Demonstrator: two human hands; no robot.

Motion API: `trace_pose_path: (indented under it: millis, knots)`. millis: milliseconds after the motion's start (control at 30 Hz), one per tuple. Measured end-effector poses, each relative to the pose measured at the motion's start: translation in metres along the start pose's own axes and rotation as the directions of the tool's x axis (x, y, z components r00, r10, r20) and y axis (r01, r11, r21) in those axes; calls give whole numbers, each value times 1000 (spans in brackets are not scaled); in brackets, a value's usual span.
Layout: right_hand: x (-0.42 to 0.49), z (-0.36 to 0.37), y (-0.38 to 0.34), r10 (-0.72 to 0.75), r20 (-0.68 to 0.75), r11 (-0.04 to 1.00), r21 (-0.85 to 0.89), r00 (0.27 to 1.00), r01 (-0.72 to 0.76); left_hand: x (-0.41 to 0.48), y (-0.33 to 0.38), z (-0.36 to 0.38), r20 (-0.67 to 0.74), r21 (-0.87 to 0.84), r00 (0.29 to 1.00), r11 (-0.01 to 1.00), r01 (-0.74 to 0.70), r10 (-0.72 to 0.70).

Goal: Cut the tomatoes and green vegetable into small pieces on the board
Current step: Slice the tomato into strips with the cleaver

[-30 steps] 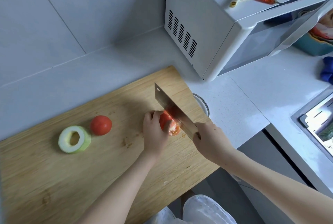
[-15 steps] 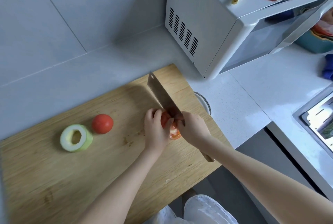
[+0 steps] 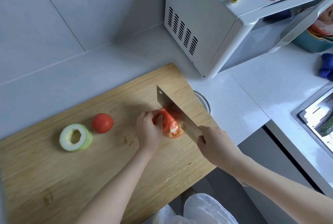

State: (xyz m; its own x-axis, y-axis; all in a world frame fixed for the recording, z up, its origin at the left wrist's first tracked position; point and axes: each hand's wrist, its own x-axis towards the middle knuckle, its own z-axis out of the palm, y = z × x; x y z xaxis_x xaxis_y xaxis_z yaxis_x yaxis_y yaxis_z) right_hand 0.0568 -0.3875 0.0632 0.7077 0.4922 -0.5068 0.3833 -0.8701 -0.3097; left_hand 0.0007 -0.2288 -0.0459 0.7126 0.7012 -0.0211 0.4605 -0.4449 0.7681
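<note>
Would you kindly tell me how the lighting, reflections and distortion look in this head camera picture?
Head view: soft, even light; the cleaver casts a faint shadow on the board and its blade mirrors red from the cut tomato; head view, right edge: the sink is blown out by glare; wide-angle distortion tilts the microwave.

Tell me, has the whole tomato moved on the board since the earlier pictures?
No. The whole tomato lies where it was, beside the green vegetable ring on the cutting board.

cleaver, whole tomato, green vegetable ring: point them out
cleaver [image 3: 167,104], head view, flat of the blade
whole tomato [image 3: 102,123], head view, middle of its skin
green vegetable ring [image 3: 65,138], head view, pale cut face left of the hole
</note>
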Motion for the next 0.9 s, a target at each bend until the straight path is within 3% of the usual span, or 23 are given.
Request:
trace_pose_path:
  millis: [333, 533, 700, 900]
  knots:
    - [7, 8, -12, 1, 17, 992, -128, 1000, 1, 2, 3, -1, -23, -9, 1000, 1000, 18, -18]
    - [48, 35, -29, -48, -63, 999, 5, 997, 49, 1, 9, -2, -51, 15, 994, 995, 94, -93]
    - [44, 23, -23, -59, -113, 991, 111, 992, 72, -1, 13, -12, 15, -105, 992, 986, 129, -128]
    - [-2, 9, -7, -53, -52, 998, -43, 997, 51, -7, 9, -24, 21, -20, 995, 995, 99, -98]
